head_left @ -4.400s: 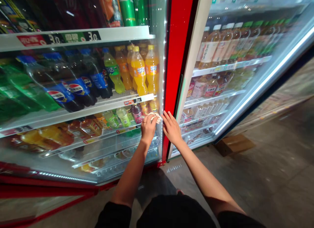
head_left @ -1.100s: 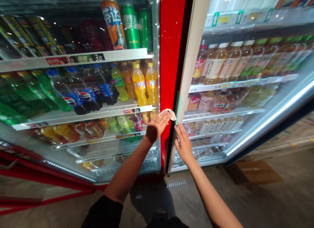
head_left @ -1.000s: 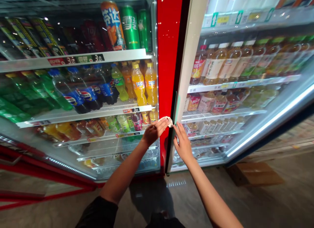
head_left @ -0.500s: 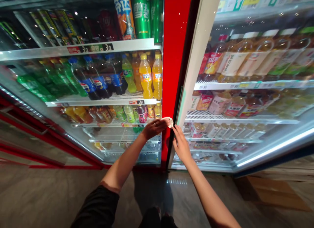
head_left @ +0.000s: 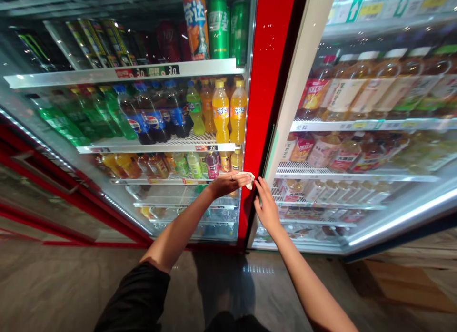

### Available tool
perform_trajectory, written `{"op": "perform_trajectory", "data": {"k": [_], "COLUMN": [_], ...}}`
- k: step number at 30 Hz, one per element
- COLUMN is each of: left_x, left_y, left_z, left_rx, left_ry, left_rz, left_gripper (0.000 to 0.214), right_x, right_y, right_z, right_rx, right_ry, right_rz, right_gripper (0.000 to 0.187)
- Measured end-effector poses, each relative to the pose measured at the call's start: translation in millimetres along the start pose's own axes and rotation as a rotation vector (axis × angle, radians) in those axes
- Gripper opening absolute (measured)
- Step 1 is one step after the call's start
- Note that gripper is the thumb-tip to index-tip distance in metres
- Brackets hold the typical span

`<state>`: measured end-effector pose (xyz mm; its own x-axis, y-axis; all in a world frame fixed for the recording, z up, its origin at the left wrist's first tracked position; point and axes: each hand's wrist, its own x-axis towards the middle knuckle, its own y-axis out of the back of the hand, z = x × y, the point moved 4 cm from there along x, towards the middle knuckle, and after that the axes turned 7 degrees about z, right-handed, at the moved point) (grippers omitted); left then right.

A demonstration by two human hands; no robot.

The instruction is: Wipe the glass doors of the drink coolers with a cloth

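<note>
My left hand presses a small, crumpled white tissue against the red door frame of the left fridge. Its fingers point right, flat over the tissue, and a ring shows on one of them. Just to the right, my right hand rests with fingers apart at the dark gap between the two fridges. Its fingertips touch the edge there, close to the tissue, and nothing is in it.
Behind the left glass, shelves carry cola, orange soda and green bottles, with cans above. The right fridge holds several rows of tea bottles. Flat cardboard lies on the floor at lower right.
The view has shifted slightly, so the fridges appear farther right. Both hands stay by the red frame, with the tissue still under my left fingers.
</note>
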<state>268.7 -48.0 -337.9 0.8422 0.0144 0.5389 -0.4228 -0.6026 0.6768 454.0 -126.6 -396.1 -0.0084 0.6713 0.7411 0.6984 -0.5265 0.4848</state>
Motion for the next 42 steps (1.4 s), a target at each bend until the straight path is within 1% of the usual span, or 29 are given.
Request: {"op": "perform_trajectory", "data": {"k": [1, 3, 6, 8, 10, 12, 14, 17, 19, 21, 23, 25, 27, 31, 32, 34, 36, 38, 40, 42], "left_x": [2, 9, 15, 11, 1, -9, -12, -4, 4, 6, 0, -9, -18, -21, -20, -21, -26, -34, -41, -45], "left_y": [1.0, 1.0, -4.2, -9.4, -13.5, -15.5, -16.3, -19.1, -21.7, -23.0, -22.7, -21.5, -19.7, -20.1, -21.6, -24.7, -26.5, -25.7, -22.7, -20.2], "left_z": [-1, -2, 4, 9, 12, 11, 8, 6, 9, 11, 11, 10, 7, 8, 11, 18, 22, 23, 20, 17], "left_rx": [0.002, 0.008, -0.003, -0.044, -0.091, -0.109, -0.088, -0.049, -0.068, -0.104, -0.125, -0.109, -0.067, -0.017, -0.012, 0.000, 0.014, 0.030, 0.048, 0.048], "left_ry": [-0.020, 0.010, 0.076, 0.044, -0.015, -0.042, -0.017, 0.060, 0.064, 0.031, -0.017, -0.041, 0.005, 0.184, 0.192, 0.150, 0.085, 0.063, 0.099, 0.179], "left_rz": [-0.011, -0.008, 0.039, 0.056, 0.050, 0.043, 0.043, 0.037, 0.052, 0.093, 0.119, 0.113, 0.111, 0.159, 0.173, 0.194, 0.196, 0.188, 0.184, 0.175], "left_gripper": [0.058, 0.061, 0.052, 0.046, 0.044, 0.045, 0.048, 0.052, 0.052, 0.051, 0.050, 0.052, 0.056, 0.058, 0.056, 0.053, 0.050, 0.048, 0.047, 0.048], "right_x": [1, 2, 0, -2, -6, -10, -13, -11, -7, -1, 6, 11, 14, 17, 17, 18, 18, 18, 17, 16], "right_y": [-1, -5, -9, -10, -10, -10, -11, -13, -14, -14, -11, -8, -7, -10, -11, -13, -13, -14, -15, -18], "right_z": [-2, -5, -7, -7, -5, -4, -4, -4, -3, 0, 4, 8, 12, 16, 16, 18, 19, 20, 21, 23], "right_rx": [-0.004, -0.014, -0.035, -0.060, -0.093, -0.125, -0.149, -0.152, -0.138, -0.126, -0.122, -0.122, -0.127, -0.152, -0.159, -0.170, -0.173, -0.169, -0.166, -0.168], "right_ry": [-0.009, -0.030, -0.066, -0.094, -0.114, -0.122, -0.124, -0.128, -0.124, -0.104, -0.064, -0.021, 0.004, 0.032, 0.039, 0.051, 0.066, 0.082, 0.088, 0.080], "right_rz": [0.014, 0.046, 0.107, 0.141, 0.161, 0.165, 0.172, 0.182, 0.171, 0.152, 0.136, 0.124, 0.114, 0.107, 0.106, 0.103, 0.097, 0.086, 0.080, 0.087], "right_gripper": [0.071, 0.072, 0.071, 0.071, 0.071, 0.072, 0.074, 0.075, 0.075, 0.077, 0.079, 0.082, 0.084, 0.087, 0.087, 0.087, 0.088, 0.089, 0.090, 0.091]}}
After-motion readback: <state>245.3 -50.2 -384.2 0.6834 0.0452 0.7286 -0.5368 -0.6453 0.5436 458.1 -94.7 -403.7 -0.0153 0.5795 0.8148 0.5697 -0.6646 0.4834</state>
